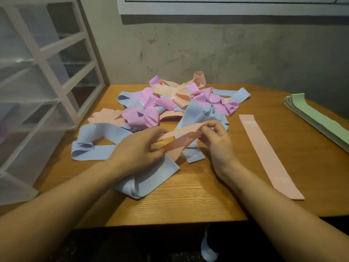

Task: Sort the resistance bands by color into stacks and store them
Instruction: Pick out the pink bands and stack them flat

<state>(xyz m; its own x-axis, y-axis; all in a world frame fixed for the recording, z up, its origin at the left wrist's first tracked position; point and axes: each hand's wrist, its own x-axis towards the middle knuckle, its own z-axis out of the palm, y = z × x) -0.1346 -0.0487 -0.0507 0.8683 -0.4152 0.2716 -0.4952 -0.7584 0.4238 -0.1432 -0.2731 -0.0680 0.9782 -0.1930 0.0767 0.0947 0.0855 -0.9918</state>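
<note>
A tangled heap of blue, purple and peach resistance bands [166,103] covers the middle of the wooden table [198,197]. Above its near side I hold one peach band [179,136] between both hands. My left hand [139,150] grips its left end, and my right hand [217,140] pinches its right end. One peach band [268,154] lies flat on the table to the right. At the far right edge sits a neat stack of green bands [319,118]. Blue bands [98,146] sprawl under my left forearm.
A white-framed unit of translucent plastic drawers [43,87] stands on the left, some drawers pulled out. A grey concrete wall [226,53] closes off the back. One blue band [207,248] hangs below the table's front edge.
</note>
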